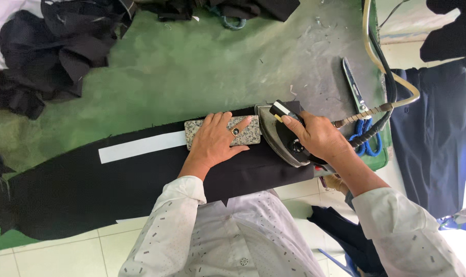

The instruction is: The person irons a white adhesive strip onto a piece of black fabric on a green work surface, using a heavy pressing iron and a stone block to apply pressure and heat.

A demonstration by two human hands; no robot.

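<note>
On the green table (156, 77), a heap of dark fabric pieces (43, 51) sits at the far left, well apart from the work. In front of the person a long strip of black cloth (104, 190) lies flat along the near edge, and on it runs a narrow white strip (140, 146), its left end free and its right end going under a speckled stone block (222, 132). The left hand (215, 141) lies palm down on that block, its fingers (218, 121) spread slightly and laid flat across the top, a ring on one of them; they press rather than pinch, so nothing is gripped. Just right of the block, touching or nearly touching its end, stands the iron (279, 134), sole down on the cloth. The right hand (317, 136) is wrapped around its handle, fingers curled shut on it, with the forefinger reaching toward the nose. The hose (382, 105) leads off from the iron's back toward the right edge of the table, past a blue cord (365, 138). By the look of it this is the pressing step: the white strip is being fixed to the cloth, with the block holding it flat beside the iron. The next move would seem to call for block and iron travelling together along the strip, kept in line so it does not skew, and the left fingers kept off the hot sole.
</note>
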